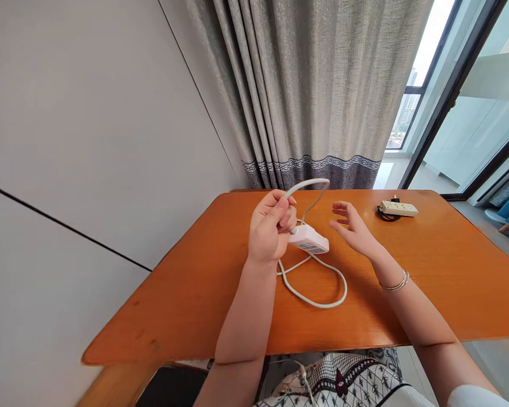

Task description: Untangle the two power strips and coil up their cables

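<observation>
My left hand (pixel 275 223) is closed around a white cable (pixel 311 182) near the end of a white power strip (pixel 309 239). From the top of that hand the cable arches to the right and drops behind the strip. More of it lies in a loop on the table below. A printed label shows on the strip's near side, while its other end is hidden by my left hand. My right hand (pixel 350 226) hovers to the right of the strip, apart from it, with fingers spread and nothing in them.
A second, cream power strip (pixel 398 208) with its black cord lies at the far right of the orange wooden table (pixel 186 294). A grey curtain (pixel 322 85) hangs behind the table's far edge. A pale wall (pixel 89 113) borders the left side.
</observation>
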`<state>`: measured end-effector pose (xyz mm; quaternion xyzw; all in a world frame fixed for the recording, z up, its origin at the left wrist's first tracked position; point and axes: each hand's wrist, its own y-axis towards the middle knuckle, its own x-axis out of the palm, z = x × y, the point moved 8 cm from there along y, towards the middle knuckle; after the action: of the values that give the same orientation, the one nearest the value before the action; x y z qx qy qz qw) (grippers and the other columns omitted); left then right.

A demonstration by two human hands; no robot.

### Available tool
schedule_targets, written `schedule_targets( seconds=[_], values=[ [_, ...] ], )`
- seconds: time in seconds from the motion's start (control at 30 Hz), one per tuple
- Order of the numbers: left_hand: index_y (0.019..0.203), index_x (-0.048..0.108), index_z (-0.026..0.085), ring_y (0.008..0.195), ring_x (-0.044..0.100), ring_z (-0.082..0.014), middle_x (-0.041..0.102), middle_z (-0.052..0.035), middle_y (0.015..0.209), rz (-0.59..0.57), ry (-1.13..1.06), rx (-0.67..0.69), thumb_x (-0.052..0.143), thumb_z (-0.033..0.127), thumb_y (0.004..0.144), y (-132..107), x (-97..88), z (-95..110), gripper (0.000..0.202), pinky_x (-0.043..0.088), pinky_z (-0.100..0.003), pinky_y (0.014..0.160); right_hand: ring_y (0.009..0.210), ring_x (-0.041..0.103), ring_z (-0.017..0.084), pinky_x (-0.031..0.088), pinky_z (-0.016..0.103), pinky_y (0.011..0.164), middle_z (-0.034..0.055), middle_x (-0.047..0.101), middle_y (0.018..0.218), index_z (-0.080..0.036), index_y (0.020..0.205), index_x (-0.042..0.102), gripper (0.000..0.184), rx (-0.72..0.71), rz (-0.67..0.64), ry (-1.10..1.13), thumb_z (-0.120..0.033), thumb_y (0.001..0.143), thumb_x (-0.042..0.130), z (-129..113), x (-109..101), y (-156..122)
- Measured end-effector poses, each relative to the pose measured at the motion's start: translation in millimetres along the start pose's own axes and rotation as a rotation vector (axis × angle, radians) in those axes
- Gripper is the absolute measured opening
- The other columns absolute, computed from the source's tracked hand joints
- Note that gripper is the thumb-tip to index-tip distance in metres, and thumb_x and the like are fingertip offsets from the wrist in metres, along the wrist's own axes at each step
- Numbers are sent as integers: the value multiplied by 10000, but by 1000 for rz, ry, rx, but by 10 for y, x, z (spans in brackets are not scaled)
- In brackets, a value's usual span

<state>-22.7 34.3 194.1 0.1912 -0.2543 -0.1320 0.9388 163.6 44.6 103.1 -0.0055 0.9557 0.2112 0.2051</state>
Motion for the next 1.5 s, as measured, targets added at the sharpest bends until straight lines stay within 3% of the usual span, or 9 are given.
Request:
schedule_targets(
  seconds=[0.17,0.4,0.6,0.73,0.9,1.17,1.27,1.37,1.5],
  values=[
    [665,564,196,381,178,-59,277,83,441,-88,-58,-116,758,462,671,-45,112,-97,330,214,-200,373,1454,387,273,418,469,1138,117,227,1651,-322,1511,276,761,-4,-15,255,-576,874,606,7,60,45],
    [660,518,190,391,138,-58,214,85,497,-78,-185,-172,645,378,837,-53,124,-162,288,193,-192,368,1311,546,247,358,450,1168,98,646,1297,-238,1071,606,469,10,-378,460,-607,799,707,-105,281,-13],
    [741,562,193,401,112,-54,278,80,550,88,-286,-69,578,333,949,54,-147,6,251,197,-190,360,1297,539,231,344,443,1161,78,652,1225,-219,961,601,315,-35,-595,511,-478,837,731,-255,454,-137],
    [770,585,189,386,134,-40,346,80,553,110,-267,-101,564,322,973,69,-175,-5,243,210,-189,361,1190,566,210,396,429,1111,69,627,1153,-239,1126,581,386,-167,-550,420,-469,848,719,-370,513,-172],
    [776,594,167,373,203,-25,383,80,549,139,-328,-160,545,274,987,38,-136,-52,241,245,-157,366,1135,559,212,400,423,1086,72,613,1067,-220,932,624,224,-263,-382,183,-441,932,591,-319,461,-113],
    [846,561,159,327,287,-17,468,89,496,360,-649,-3,409,262,1043,83,-587,230,269,250,-156,346,830,587,199,478,391,863,44,651,843,-187,828,603,246,28,-283,-98,-424,879,568,395,130,129],
    [826,561,171,320,289,-22,468,84,487,456,-613,61,379,266,1047,72,-702,278,302,246,-159,336,687,557,162,487,342,756,2,589,682,-190,782,580,360,144,-292,33,-538,869,555,538,19,138],
    [777,575,175,339,319,-26,457,64,491,450,-448,74,373,198,1034,98,-659,235,327,264,-152,360,540,453,121,446,277,597,-64,432,584,-193,873,583,470,161,-133,218,-653,885,484,472,-161,147],
    [743,583,173,366,379,-37,513,45,514,326,-232,80,522,174,964,186,-489,72,229,302,-149,395,561,452,135,389,276,577,-36,469,630,-169,1052,641,488,62,81,-97,-581,970,392,173,-365,100]
  ],
)
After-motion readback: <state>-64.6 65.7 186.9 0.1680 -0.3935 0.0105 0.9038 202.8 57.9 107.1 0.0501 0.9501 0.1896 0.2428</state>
